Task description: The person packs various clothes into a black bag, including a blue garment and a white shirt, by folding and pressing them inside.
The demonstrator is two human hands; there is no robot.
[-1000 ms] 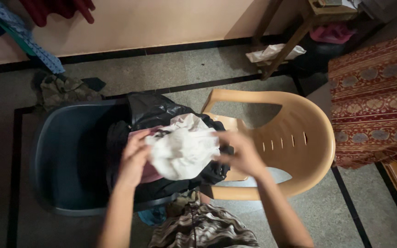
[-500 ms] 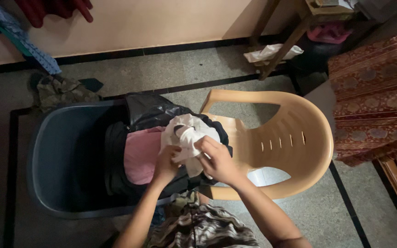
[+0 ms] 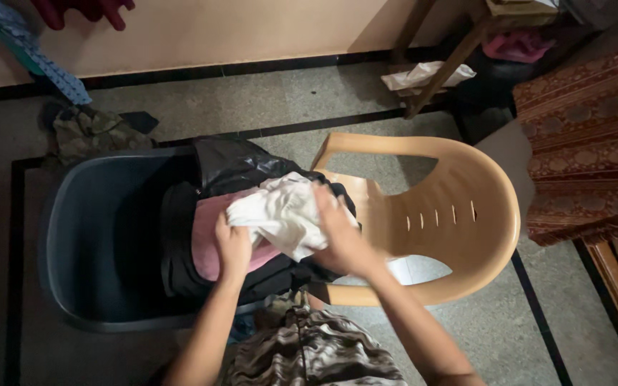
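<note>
Both hands hold a crumpled white cloth over a heap of dark clothes lying across two plastic chairs. My left hand grips the cloth's lower left edge. My right hand grips its right side. Under the white cloth lies a pink garment, partly covered. The heap sits mostly on the dark grey chair, spilling onto the seat of the tan chair.
A patterned garment lies low in front of me. A camouflage cloth lies on the floor at the left. A wooden stool's legs and white cloth stand at the back. A red patterned bedcover is at the right.
The white cloth was bunched up smaller half a second ago and is now spread wider between my hands. The pink garment under it has come into view.
</note>
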